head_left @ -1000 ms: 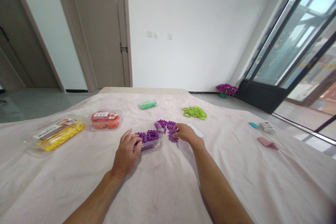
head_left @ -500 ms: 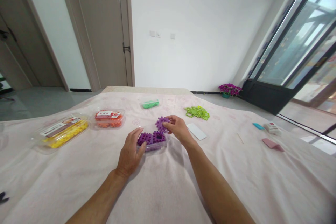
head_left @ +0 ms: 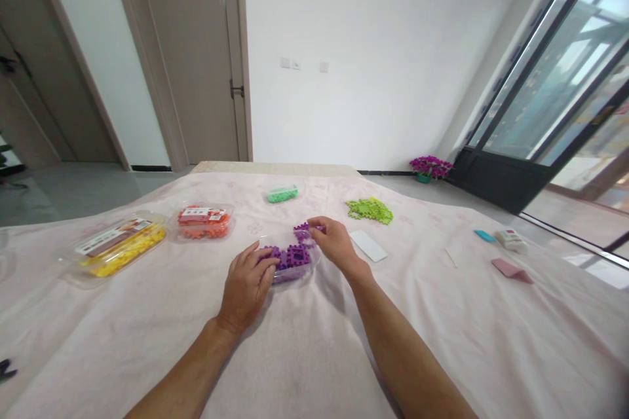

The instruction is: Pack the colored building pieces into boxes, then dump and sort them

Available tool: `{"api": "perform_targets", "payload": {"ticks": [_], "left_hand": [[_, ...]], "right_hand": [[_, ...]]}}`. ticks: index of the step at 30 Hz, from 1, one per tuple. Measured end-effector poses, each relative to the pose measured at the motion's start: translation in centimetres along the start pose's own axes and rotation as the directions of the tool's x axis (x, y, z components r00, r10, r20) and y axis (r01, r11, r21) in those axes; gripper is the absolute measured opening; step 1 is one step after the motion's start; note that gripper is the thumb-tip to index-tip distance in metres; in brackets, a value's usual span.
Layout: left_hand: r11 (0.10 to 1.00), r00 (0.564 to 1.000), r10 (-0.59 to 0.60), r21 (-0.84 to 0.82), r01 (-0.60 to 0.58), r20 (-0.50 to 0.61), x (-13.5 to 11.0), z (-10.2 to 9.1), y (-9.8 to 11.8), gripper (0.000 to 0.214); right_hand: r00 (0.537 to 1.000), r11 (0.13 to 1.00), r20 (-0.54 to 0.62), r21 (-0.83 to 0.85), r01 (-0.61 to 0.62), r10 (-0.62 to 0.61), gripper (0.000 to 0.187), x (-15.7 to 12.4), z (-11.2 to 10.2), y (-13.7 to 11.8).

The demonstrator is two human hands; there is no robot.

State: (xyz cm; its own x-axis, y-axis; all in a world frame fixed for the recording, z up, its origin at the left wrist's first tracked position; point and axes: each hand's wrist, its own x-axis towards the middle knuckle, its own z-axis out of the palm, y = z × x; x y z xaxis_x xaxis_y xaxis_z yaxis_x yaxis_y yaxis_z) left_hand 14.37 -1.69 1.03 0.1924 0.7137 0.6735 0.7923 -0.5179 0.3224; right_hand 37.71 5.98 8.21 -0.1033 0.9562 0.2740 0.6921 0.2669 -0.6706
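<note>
A shallow clear plastic box (head_left: 295,273) on the cloth holds several purple interlocking toy blocks (head_left: 297,254) with toothed edges. My left hand (head_left: 246,281) is at the box's left end, its thumb and fingers closed over the leftmost purple blocks and partly hiding them. At the far right corner of the box, my right hand (head_left: 334,243) pinches another purple block (head_left: 301,230) between thumb and fingers. That block is tilted just above the box rim and partly covered by the fingers.
Left stand lidded boxes of yellow blocks (head_left: 125,252) and orange blocks (head_left: 204,226). Green blocks (head_left: 282,194) sit farther back, and a lime-green pile (head_left: 369,210) lies right of a white card (head_left: 368,245). A pink cloth (head_left: 511,270) and white packet (head_left: 510,241) lie far right.
The purple block in my right hand has tipped from facing me to a flatter angle. My left fingers have moved slightly right and closed over the blocks in the box.
</note>
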Motion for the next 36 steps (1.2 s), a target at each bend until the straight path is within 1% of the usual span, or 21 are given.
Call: {"api": "perform_targets", "payload": {"ticks": [3,5,7,8,10,13,15,18,21,23,25,27,29,31,33,35,36], "left_hand": [[0.997,1.000,-0.015,0.073,0.015,0.004,0.1,-0.3,0.5,0.030],[0.994,1.000,-0.026,0.105,0.025,0.001,0.2,-0.5,0.8,0.031],[0.991,1.000,-0.031,0.127,0.031,-0.006,0.2,-0.5,1.0,0.030],[0.990,1.000,-0.030,0.135,0.031,-0.009,0.2,-0.5,1.1,0.030],[0.989,0.999,-0.028,0.143,0.030,-0.016,0.2,-0.4,1.0,0.029],[0.990,1.000,-0.024,0.141,0.026,-0.017,0.1,-0.3,1.0,0.029],[0.990,1.000,-0.023,0.138,0.025,-0.020,0.1,-0.2,0.9,0.029],[0.991,0.999,-0.019,0.134,0.022,-0.026,0.2,-0.2,0.9,0.029],[0.992,0.999,-0.017,0.124,0.022,-0.035,0.1,-0.2,0.8,0.028],[0.993,0.999,-0.017,0.114,0.021,-0.039,0.1,-0.1,0.7,0.027],[0.994,0.999,-0.014,0.105,0.018,-0.040,0.1,0.0,0.6,0.027],[0.995,0.999,-0.009,0.095,0.013,-0.042,0.1,0.1,0.4,0.027],[0.997,0.999,-0.004,0.079,0.008,-0.046,0.1,0.2,0.2,0.027],[0.998,0.998,0.000,0.062,0.004,-0.055,0.0,0.3,0.1,0.026],[0.999,0.998,0.000,0.049,0.003,-0.061,0.0,0.4,0.1,0.026],[0.999,0.998,0.000,0.044,0.003,-0.061,0.0,0.4,0.1,0.026],[0.999,0.998,-0.001,0.043,0.004,-0.060,0.0,0.4,0.1,0.026]], "right_hand": [[0.993,0.986,-0.107,-0.152,-0.067,0.051,0.034,0.8,-1.6,2.5],[0.984,0.960,-0.139,-0.242,-0.141,0.109,0.037,1.1,-2.2,4.4],[0.979,0.938,-0.134,-0.293,-0.186,0.152,0.037,1.2,-2.2,6.1],[0.981,0.932,-0.119,-0.311,-0.186,0.156,0.037,1.2,-2.1,6.8],[0.990,0.929,-0.070,-0.342,-0.137,0.120,0.039,1.2,-1.5,7.8],[0.999,0.922,0.033,-0.388,-0.004,0.018,0.045,1.1,-0.5,8.3],[0.996,0.909,0.092,-0.413,0.051,-0.014,0.048,0.9,0.1,8.3],[0.992,0.890,0.127,-0.452,0.065,-0.008,0.038,0.6,0.5,8.0],[0.994,0.876,0.106,-0.481,0.035,0.018,0.025,0.3,0.6,7.6],[0.997,0.883,0.079,-0.470,0.014,0.026,0.020,0.1,0.6,7.4],[0.999,0.909,0.038,-0.418,-0.005,0.024,0.019,0.1,0.6,7.4],[0.998,0.940,-0.053,-0.339,-0.049,0.032,0.023,0.1,0.4,7.4],[0.983,0.967,-0.172,-0.235,-0.100,0.060,0.028,0.4,0.2,7.2],[0.959,0.990,-0.267,-0.077,-0.117,0.093,0.031,0.7,-0.1,6.7],[0.947,0.988,-0.299,0.132,-0.085,0.122,0.033,1.1,-0.2,5.8],[0.951,0.946,-0.277,0.321,-0.043,0.137,0.038,1.3,0.0,4.7],[0.960,0.922,-0.246,0.387,-0.031,0.136,0.041,1.3,0.1,4.0]]}}
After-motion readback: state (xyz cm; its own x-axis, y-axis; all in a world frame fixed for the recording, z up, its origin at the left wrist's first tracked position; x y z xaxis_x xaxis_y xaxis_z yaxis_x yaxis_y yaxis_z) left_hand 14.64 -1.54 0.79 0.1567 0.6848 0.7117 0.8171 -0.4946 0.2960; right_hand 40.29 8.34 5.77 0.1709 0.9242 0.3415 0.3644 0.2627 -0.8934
